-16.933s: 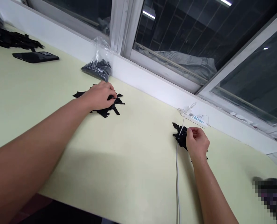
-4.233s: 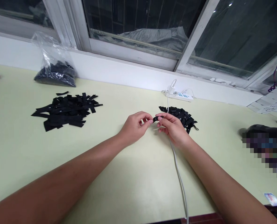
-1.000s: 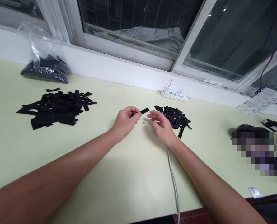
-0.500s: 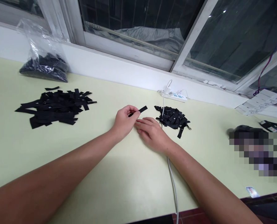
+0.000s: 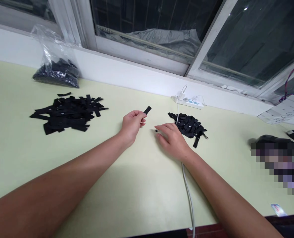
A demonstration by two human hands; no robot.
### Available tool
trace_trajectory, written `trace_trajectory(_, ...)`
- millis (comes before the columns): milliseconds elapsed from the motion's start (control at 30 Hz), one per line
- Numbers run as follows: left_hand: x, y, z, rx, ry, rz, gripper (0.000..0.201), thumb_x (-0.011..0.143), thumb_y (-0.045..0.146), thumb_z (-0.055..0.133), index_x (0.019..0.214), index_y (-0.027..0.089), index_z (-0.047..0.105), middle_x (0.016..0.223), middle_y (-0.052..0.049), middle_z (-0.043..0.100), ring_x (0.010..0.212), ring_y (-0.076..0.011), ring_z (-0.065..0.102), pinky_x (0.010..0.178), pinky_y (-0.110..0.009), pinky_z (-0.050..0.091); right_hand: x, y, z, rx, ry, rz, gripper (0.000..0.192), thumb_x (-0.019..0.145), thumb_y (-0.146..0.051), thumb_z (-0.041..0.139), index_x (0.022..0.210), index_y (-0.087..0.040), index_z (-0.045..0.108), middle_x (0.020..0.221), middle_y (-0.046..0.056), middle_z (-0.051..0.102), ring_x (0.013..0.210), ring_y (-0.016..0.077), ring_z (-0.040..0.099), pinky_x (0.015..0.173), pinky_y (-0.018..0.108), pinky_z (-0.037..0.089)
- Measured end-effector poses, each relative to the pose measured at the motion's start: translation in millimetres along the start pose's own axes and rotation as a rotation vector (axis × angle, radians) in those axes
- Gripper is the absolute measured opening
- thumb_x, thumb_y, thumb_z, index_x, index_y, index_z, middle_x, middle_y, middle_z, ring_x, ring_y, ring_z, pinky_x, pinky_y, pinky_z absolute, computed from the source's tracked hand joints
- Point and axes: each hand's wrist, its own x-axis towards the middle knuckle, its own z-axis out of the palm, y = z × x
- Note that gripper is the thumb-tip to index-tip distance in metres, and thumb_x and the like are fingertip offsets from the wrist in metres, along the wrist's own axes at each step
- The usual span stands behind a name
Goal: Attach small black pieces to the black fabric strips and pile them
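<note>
My left hand (image 5: 133,127) is closed, pinching a short black strip (image 5: 148,110) that looks like fabric; its free end sticks up past the thumb. A thin pale edge shows under the fingers, too small to make out. To the right, my right hand (image 5: 173,138) is low over the table, thumb and forefinger apart. Between those two tips is a tiny round black piece (image 5: 156,131) with a light centre; whether the fingers touch it is unclear. Just behind that hand is a small heap of black strips (image 5: 190,125).
A larger pile of black strips (image 5: 67,112) spreads on the left of the table, before a clear plastic bag (image 5: 57,71) of dark pieces. A power strip (image 5: 191,103) stands by the wall, its white cable (image 5: 188,188) running under my right arm. Blurred dark items lie right.
My hands have drawn apart, the right one moving right and opening its thumb and forefinger. The small round piece now shows. The strip in my left hand points more upward. The view has shifted slightly.
</note>
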Motion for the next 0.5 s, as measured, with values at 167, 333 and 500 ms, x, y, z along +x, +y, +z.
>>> trace_trajectory(167,1.1,0.4,0.1,-0.057,-0.025,-0.015,0.010,0.071,0.017,0.071,0.074,0.014,0.062,0.077,-0.002,0.061,0.066,-0.0092,0.054,0.070,-0.028,0.048,0.1,-5.6,6.3,-0.076,-0.047,-0.039,0.035,0.096,-0.024,0.052,0.127,-0.022,0.067,0.117,0.012,0.066,0.111,0.0294,0.055,0.096,0.048,0.044)
trace_trajectory(333,-1.1,0.6,0.9,0.002,-0.047,-0.015,0.010,0.072,0.019,0.072,0.075,0.015,0.063,0.072,-0.001,0.059,0.066,-0.0102,0.054,0.069,-0.029,0.046,3.6,4.2,7.6,-0.180,0.057,0.104,0.027,0.095,-0.027,0.056,0.116,-0.022,0.073,0.106,0.012,0.069,0.103,0.0313,0.056,0.091,0.050,0.042)
trace_trajectory(500,-1.0,-0.7,1.2,0.032,-0.064,0.006,0.012,0.071,0.020,0.073,0.077,0.015,0.064,0.070,-0.001,0.058,0.065,-0.0107,0.053,0.068,-0.029,0.044,8.5,10.9,9.0,-0.142,0.012,0.177,0.019,0.095,-0.028,0.059,0.101,-0.026,0.077,0.100,0.008,0.071,0.098,0.0285,0.055,0.089,0.046,0.040)
